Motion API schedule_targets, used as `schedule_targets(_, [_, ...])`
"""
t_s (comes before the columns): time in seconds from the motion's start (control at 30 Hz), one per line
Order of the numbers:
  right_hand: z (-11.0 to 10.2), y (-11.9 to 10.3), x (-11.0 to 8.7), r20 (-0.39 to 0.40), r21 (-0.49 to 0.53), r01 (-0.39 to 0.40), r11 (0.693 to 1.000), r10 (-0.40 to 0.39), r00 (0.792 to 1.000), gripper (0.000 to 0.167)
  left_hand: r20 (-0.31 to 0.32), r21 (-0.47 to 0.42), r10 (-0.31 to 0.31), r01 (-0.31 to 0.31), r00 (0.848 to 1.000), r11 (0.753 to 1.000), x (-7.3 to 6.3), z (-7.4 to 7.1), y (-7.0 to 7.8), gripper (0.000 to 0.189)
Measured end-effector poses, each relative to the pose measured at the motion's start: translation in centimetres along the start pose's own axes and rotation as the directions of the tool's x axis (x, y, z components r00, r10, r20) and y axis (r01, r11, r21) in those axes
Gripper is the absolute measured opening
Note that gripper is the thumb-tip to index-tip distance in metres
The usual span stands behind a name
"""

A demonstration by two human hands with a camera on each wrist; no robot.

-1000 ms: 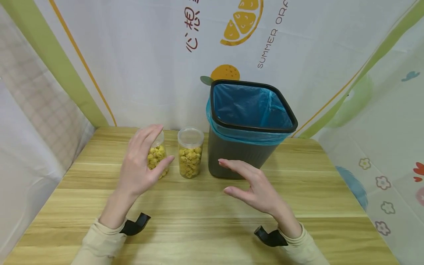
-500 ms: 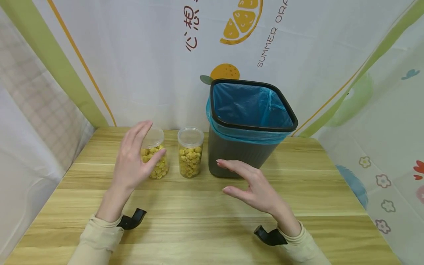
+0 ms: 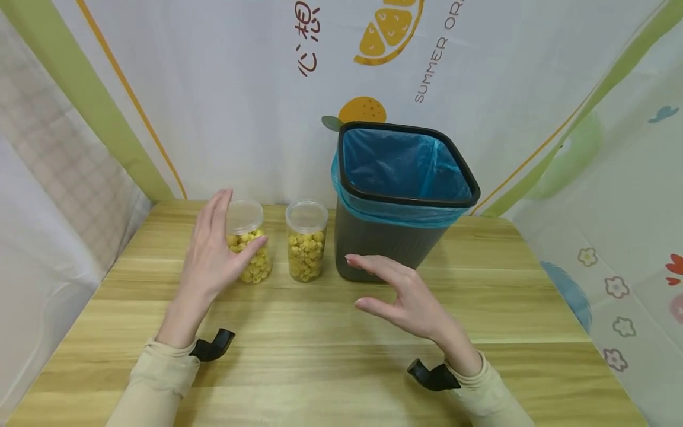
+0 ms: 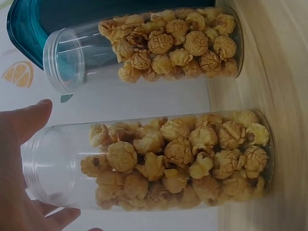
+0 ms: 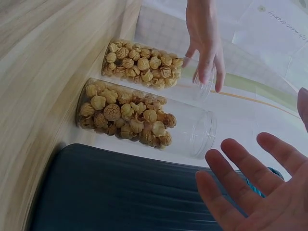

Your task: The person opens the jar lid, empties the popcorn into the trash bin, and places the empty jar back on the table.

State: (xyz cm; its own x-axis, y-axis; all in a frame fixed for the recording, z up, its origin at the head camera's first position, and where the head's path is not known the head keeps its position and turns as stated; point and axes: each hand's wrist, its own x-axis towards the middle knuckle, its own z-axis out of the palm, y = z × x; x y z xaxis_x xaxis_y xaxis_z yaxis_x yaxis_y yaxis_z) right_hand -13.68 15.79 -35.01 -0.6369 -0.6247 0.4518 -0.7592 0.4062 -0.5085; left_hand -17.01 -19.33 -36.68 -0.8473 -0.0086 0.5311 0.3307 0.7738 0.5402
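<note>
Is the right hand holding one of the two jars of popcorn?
No, the empty right hand hovers in front of the bin, apart from both jars.

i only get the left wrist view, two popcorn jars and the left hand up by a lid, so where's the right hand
Observer: The head view has the right hand on the near side of the bin.

Operator: ok is it holding anything

Observer: No, the right wrist view shows its fingers spread, with nothing in their grasp.

Operator: and is the bin open on top

Observer: Yes, the head view looks straight down through its mouth into a blue bag that lines it.
</note>
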Motion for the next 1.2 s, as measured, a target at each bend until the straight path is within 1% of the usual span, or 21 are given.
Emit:
schedule_targets(0.07, [-0.1, 0.0, 0.0, 0.001, 0.001, -0.004, 1.0, 0.004, 1.0, 0.067, 0.037, 0.001, -0.055, 0.055, 0.998, 0.998, 0.1, 0.0, 0.0, 0.107])
schedule_targets(0.13, [-0.1, 0.1, -0.1, 0.005, 0.003, -0.005, 1.0, 0.005, 1.0, 0.066, 0.073, 0.0, -0.112, 0.112, 0.991, 0.994, 0.1, -0.1, 0.0, 0.112])
schedule_targets(0.2, [-0.1, 0.1, -0.1, 0.009, 0.005, -0.009, 1.0, 0.009, 1.0, 0.066, 0.095, -0.002, -0.156, 0.157, 0.983, 0.988, 0.1, 0.0, 0.0, 0.117])
schedule_targets(0.27, [-0.1, 0.1, 0.0, 0.013, 0.006, -0.009, 1.0, 0.009, 1.0, 0.066, 0.101, -0.02, -0.178, 0.181, 0.979, 0.983, 0.1, 0.0, -0.1, 0.12])
schedule_targets(0.4, [0.0, 0.0, 0.0, 0.019, 0.005, -0.013, 1.0, 0.013, 1.0, 0.066, 0.094, -0.078, -0.207, 0.215, 0.974, 0.974, 0.2, 0.2, -0.4, 0.129])
schedule_targets(0.47, [0.1, 0.1, 0.1, 0.024, 0.003, -0.015, 1.0, 0.015, 1.0, 0.066, 0.1, -0.103, -0.237, 0.247, 0.966, 0.963, 0.1, 0.3, -0.5, 0.133])
schedule_targets(0.53, [0.1, 0.1, 0.1, 0.03, 0.001, -0.017, 1.0, 0.017, 0.999, 0.066, 0.115, -0.122, -0.274, 0.287, 0.955, 0.95, 0.0, 0.3, -0.7, 0.135])
schedule_targets(0.63, [0.2, 0.1, 0.1, 0.035, -0.001, -0.017, 1.0, 0.017, 0.999, 0.065, 0.136, -0.135, -0.311, 0.329, 0.941, 0.935, -0.1, 0.4, -0.9, 0.136])
schedule_targets(0.73, [0.2, 0.1, 0.1, 0.036, -0.001, -0.018, 1.0, 0.018, 0.999, 0.065, 0.165, -0.142, -0.331, 0.354, 0.929, 0.924, 0.1, 0.6, -1.1, 0.135])
schedule_targets(0.87, [0.2, 0.1, 0.0, 0.034, -0.002, -0.02, 1.0, 0.02, 0.999, 0.065, 0.23, -0.142, -0.355, 0.392, 0.906, 0.909, 0.3, 1.0, -1.2, 0.13])
schedule_targets(0.93, [0.2, 0.1, 0.0, 0.032, -0.004, -0.02, 1.0, 0.021, 0.999, 0.065, 0.258, -0.145, -0.358, 0.402, 0.897, 0.904, 0.3, 1.1, -1.4, 0.128])
schedule_targets(1.03, [0.2, 0.2, 0.0, 0.033, -0.006, -0.022, 1.0, 0.022, 0.999, 0.065, 0.28, -0.15, -0.352, 0.403, 0.893, 0.903, 0.3, 1.2, -1.7, 0.127])
schedule_targets(1.2, [0.2, 0.2, 0.0, 0.04, -0.005, -0.028, 1.0, 0.028, 0.999, 0.064, 0.301, -0.158, -0.334, 0.392, 0.893, 0.906, 0.3, 1.3, -2.0, 0.125])
